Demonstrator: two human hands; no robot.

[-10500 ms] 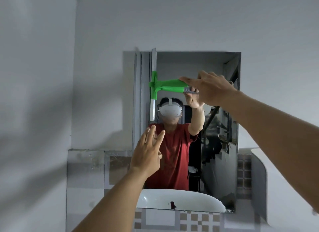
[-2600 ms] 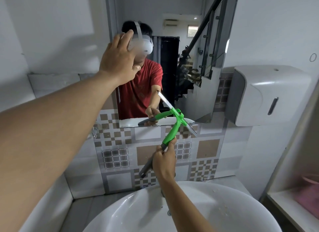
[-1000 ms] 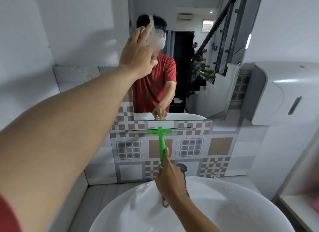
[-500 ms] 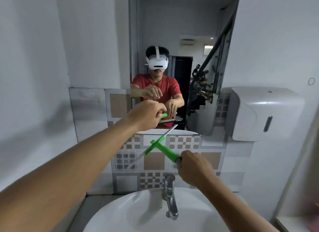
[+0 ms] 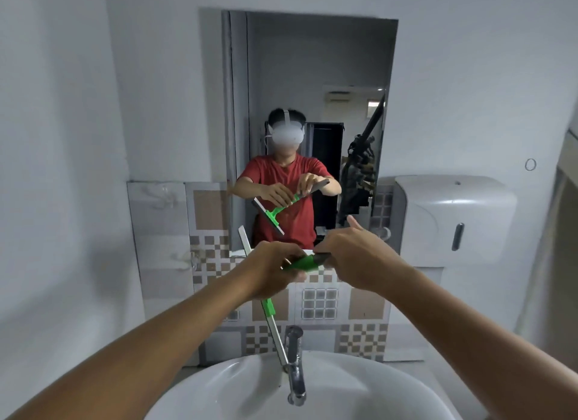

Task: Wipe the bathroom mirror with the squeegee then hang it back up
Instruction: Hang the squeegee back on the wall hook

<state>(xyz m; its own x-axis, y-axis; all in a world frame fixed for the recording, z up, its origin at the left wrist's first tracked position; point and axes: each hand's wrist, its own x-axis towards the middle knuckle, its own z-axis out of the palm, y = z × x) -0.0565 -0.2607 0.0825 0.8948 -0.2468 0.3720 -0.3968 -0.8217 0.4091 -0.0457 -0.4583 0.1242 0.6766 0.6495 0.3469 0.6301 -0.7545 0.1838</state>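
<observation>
The squeegee (image 5: pixel 301 263) has a green handle with a dark grey end and a long pale blade (image 5: pixel 275 325). I hold it in front of the lower edge of the mirror (image 5: pixel 312 60), above the basin. My left hand (image 5: pixel 272 272) is wrapped around the green handle close to the head. My right hand (image 5: pixel 353 257) pinches the grey end, thumb raised. The blade runs steeply from upper left down towards the tap. Its middle is hidden behind my left hand. The mirror's reflection shows both hands on the tool.
A white basin (image 5: pixel 250 388) with a chrome tap (image 5: pixel 295 366) sits directly below my hands. Patterned tiles (image 5: pixel 319 304) cover the wall under the mirror. A white dispenser (image 5: pixel 453 216) hangs at the right, with a small ring (image 5: pixel 530 164) on the wall above it.
My left hand has closed around the green handle near the head. The squeegee has swung so its blade points down at the tap. My right hand now holds only the grey end.
</observation>
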